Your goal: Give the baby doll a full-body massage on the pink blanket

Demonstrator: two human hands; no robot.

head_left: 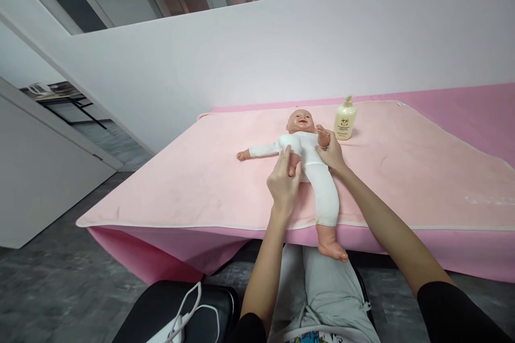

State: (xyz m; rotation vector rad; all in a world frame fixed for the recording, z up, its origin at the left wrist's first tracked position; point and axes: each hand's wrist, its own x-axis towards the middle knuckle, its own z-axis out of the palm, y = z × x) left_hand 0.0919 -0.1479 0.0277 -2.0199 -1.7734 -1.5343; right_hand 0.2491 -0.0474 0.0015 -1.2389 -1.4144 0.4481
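On its back on the pink cloth lies a baby doll with a white body and bare head, hands and feet. My left hand grips one of the doll's legs, bent up so that its foot rests over the belly. The doll's other leg stretches straight toward me, its foot hanging past the table edge. My right hand is closed around the doll's raised arm, close to its small hand. The doll's other arm reaches out sideways to the left. A pale yellow pump bottle stands just beyond my right hand.
A light pink cloth covers the table over a darker pink sheet. Behind it rises a white partition. At lower left a black stool holds a white power strip with cables. A white door stands at left.
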